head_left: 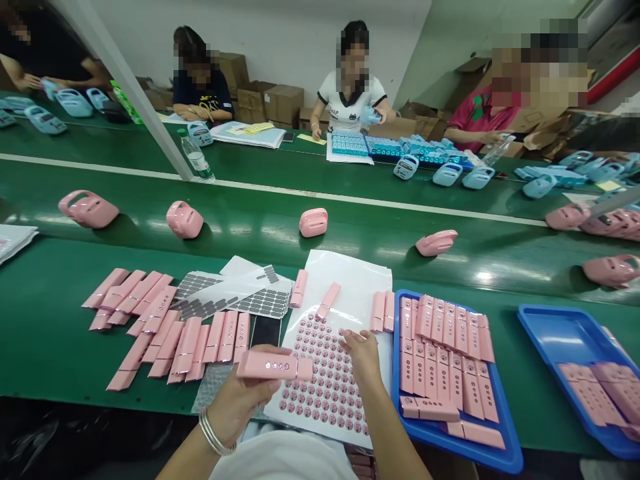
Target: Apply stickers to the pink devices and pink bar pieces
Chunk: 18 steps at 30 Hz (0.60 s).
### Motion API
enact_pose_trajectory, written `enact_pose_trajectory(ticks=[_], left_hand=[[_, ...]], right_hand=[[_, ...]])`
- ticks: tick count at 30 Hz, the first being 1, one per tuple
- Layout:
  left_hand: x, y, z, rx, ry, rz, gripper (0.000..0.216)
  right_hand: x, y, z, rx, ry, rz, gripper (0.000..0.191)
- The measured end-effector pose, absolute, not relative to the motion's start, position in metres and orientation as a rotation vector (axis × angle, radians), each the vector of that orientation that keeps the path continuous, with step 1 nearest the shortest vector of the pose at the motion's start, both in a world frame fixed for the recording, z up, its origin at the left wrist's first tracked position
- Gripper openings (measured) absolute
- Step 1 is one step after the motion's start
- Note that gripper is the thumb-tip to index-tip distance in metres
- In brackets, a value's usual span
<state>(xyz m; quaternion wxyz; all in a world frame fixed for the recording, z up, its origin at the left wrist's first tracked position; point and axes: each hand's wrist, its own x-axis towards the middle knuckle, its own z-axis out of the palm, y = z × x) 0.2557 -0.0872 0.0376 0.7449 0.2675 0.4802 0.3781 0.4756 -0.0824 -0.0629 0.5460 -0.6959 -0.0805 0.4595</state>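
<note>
My left hand (245, 393) is closed around a pink plastic handle-like piece (270, 367) with a row of small round icons and a thin shiny band. It is held level above the left side of a sheet of round stickers (325, 380). Fingers pinched together, my right hand (363, 353) touches the upper right of that sheet, among the stickers; what lies between its fingertips is hidden. Two loose pink pieces, one upright (299, 289) and one tilted (328, 301), lie at the sheet's top. Two more pink pieces (383, 311) lie at its right edge.
A blue tray (513, 453) of pink pieces stands on the right, another blue tray (555, 327) beyond it. Many pink pieces (185, 347) and grey sticker sheets (240, 293) lie left. Pink casings (314, 223) sit on the green belt (250, 220). Several people work opposite.
</note>
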Motion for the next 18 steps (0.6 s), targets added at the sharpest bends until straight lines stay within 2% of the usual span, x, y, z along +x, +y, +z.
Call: enact_pose_trajectory(ticks=[2,6,8,10,11,14,18], left_hand=[[0.258,-0.086,0.041,0.584,1.063,0.811,0.033],[0.261,-0.088,0.045,0.465,0.864,0.825,0.054],[0.263,-0.09,0.046,0.41,0.809,0.801,0.044],[0.267,-0.091,0.045,0.372,0.841,0.784,0.023],[0.268,-0.092,0.044,0.358,0.863,0.775,0.023],[0.274,-0.096,0.037,0.329,0.823,0.728,0.058],[0.284,-0.101,0.026,0.393,0.794,0.716,0.05]], right_hand=[[0.469,-0.09,-0.042,-1.523,-0.137,1.118,0.057],[0.452,-0.103,-0.001,-1.349,-0.071,1.139,0.055],[0.444,-0.109,0.016,-1.263,-0.052,1.177,0.052],[0.437,-0.113,0.029,-1.173,-0.051,1.227,0.048],[0.433,-0.114,0.035,-1.142,-0.059,1.244,0.047],[0.423,-0.115,0.048,-1.154,-0.121,1.237,0.046],[0.414,-0.113,0.058,-1.196,-0.174,1.225,0.048]])
